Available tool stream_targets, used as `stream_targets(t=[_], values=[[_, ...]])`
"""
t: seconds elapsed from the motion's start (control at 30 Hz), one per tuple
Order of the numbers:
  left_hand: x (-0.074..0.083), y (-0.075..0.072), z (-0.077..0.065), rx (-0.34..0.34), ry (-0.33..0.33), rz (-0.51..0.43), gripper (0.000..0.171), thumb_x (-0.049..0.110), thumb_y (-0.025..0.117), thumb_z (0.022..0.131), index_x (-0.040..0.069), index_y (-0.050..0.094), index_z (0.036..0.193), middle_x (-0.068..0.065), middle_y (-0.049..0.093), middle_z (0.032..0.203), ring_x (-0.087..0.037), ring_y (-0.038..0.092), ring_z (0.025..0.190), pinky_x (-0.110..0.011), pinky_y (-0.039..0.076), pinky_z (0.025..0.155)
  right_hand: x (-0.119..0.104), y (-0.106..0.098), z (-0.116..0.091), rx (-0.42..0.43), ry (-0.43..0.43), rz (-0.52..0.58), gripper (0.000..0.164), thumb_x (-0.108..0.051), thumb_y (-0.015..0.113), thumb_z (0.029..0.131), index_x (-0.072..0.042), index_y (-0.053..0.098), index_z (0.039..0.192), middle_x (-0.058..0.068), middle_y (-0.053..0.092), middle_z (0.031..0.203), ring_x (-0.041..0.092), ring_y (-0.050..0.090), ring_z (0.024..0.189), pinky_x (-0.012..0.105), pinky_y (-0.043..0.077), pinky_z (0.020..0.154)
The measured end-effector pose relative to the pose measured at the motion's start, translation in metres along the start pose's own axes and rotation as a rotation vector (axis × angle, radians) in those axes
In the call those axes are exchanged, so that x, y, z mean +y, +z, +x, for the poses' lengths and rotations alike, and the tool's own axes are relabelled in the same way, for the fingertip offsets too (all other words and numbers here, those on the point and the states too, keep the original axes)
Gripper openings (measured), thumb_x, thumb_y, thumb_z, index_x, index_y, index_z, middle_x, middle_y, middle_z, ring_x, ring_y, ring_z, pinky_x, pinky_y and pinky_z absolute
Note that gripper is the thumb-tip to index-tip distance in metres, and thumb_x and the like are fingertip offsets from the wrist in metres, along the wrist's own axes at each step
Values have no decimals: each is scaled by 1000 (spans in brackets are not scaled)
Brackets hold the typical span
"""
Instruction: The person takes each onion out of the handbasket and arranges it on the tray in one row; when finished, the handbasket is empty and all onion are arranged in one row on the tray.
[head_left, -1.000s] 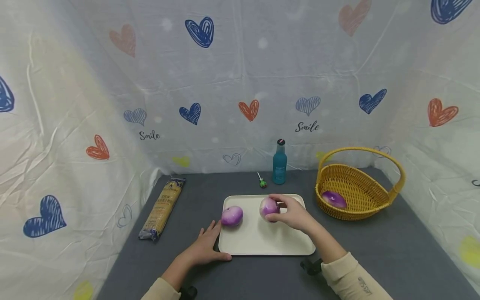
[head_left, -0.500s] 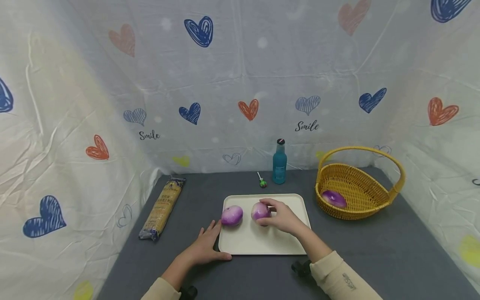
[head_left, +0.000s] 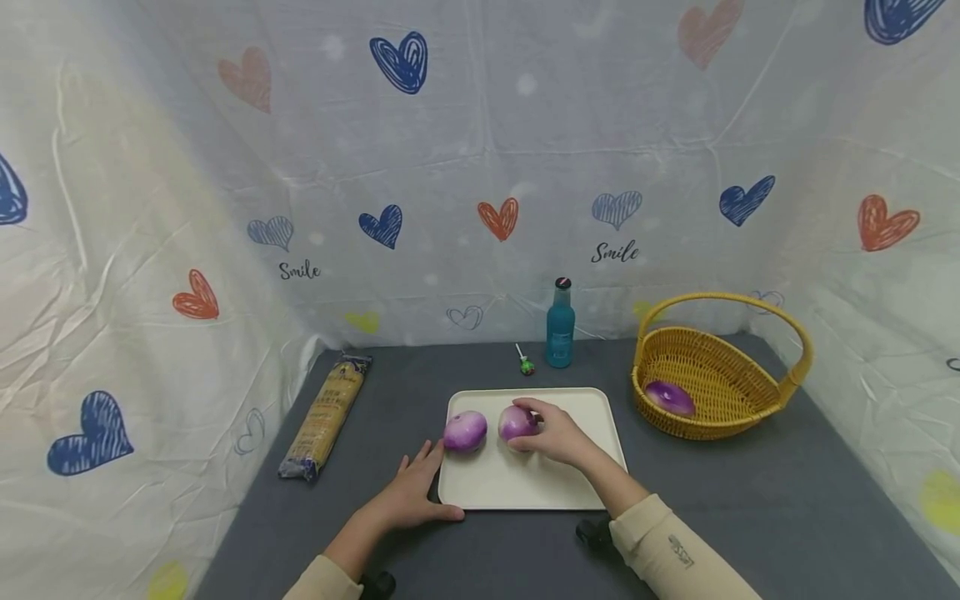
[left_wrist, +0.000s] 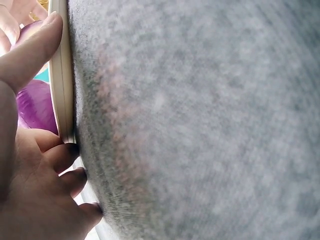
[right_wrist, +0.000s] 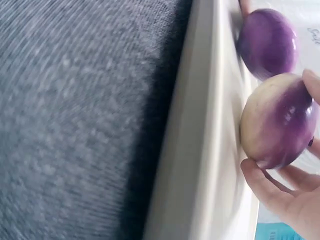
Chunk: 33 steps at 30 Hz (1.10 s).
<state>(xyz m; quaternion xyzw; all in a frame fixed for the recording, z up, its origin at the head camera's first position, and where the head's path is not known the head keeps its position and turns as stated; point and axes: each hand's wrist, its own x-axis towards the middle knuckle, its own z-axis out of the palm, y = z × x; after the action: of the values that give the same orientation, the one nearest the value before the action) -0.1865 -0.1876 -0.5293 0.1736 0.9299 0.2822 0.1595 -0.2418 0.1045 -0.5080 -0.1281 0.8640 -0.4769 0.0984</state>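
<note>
On the grey surface [head_left: 705, 517], the wicker basket [head_left: 697, 428] stands beyond and right of the right hand [head_left: 558, 436]; the pale tray [head_left: 555, 490] lies between the hands. The left hand [head_left: 411, 497], fingers loosely spread, touches the tray's near-left corner, gripping nothing. The right hand curls around a pale-purple onion [head_left: 514, 423] on or just over the tray; a darker onion [head_left: 465, 432] sits nearer the left hand. Apparently the step is placing; next calls for loosening the right hand's grip.
</note>
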Motion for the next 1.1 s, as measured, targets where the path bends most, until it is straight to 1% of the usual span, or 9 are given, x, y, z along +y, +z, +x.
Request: stream_targets(t=[0.13,0.23,0.4,0.73,0.9,1.1], values=[[0,0,1,2,4,2,122,57,84,75,-2,19,160,-21,23,166,-44,11,155,-72,5,117,0,2,1,-22,-16,-20,74,-27,86,81,-12,54,146,12,59,141,31,59,121,50,53,97],[-2,1,2,1,5,13,123,59,83,75,-2,18,160,-21,23,166,-44,11,155,-72,5,118,0,4,1,-24,-21,-35,76,-25,87,81,-12,52,147,13,58,141,31,59,119,50,53,97],[-4,3,3,-5,2,19,123,59,83,74,-2,18,160,-21,23,166,-44,11,155,-71,5,118,2,6,1,-15,-26,-56,78,-24,86,81,-11,50,149,14,55,146,33,58,126,52,50,102],[-7,4,3,0,13,18,124,60,82,75,-2,17,160,-21,22,166,-43,11,155,-71,5,118,1,8,2,-21,-45,-52,80,-22,86,82,-9,47,150,15,51,151,37,48,139,57,41,111],[-7,3,2,-2,14,16,124,60,82,75,-2,17,160,-21,22,166,-44,11,155,-71,5,118,1,9,2,-22,-50,-51,82,-21,87,80,-8,47,150,15,50,151,37,47,139,57,41,112],[-5,2,2,-5,8,5,123,59,83,75,-1,17,160,-20,22,166,-44,10,155,-71,4,118,0,8,2,-9,-39,-62,77,-20,88,79,-11,52,146,14,55,146,36,53,134,56,44,108]])
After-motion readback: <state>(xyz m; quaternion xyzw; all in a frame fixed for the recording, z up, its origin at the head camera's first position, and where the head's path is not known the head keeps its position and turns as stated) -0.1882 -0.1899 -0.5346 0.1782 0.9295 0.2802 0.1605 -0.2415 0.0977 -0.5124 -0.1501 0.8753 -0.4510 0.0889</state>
